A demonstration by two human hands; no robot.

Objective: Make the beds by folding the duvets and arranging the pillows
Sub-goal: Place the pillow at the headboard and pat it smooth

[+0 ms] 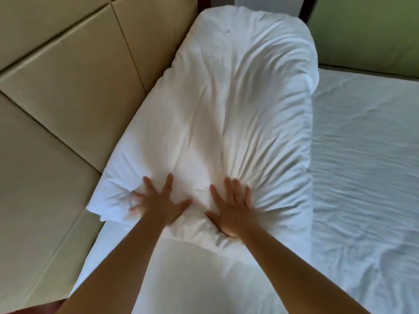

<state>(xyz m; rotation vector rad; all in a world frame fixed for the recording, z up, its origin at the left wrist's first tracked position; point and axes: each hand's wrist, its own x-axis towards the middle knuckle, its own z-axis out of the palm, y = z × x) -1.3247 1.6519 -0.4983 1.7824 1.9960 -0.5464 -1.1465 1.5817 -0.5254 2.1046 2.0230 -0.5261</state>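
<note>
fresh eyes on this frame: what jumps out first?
The left hand and right hand stand out first, low in the centre, pressed flat with fingers spread on the near end of a long, wrinkled white duvet. The duvet runs up the middle of the frame along a beige padded headboard on the left. A rumpled white sheet lies uncovered on the right.

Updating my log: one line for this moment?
left hand: pressing white wrinkled duvet | right hand: pressing same | beige padded headboard alongside
</note>
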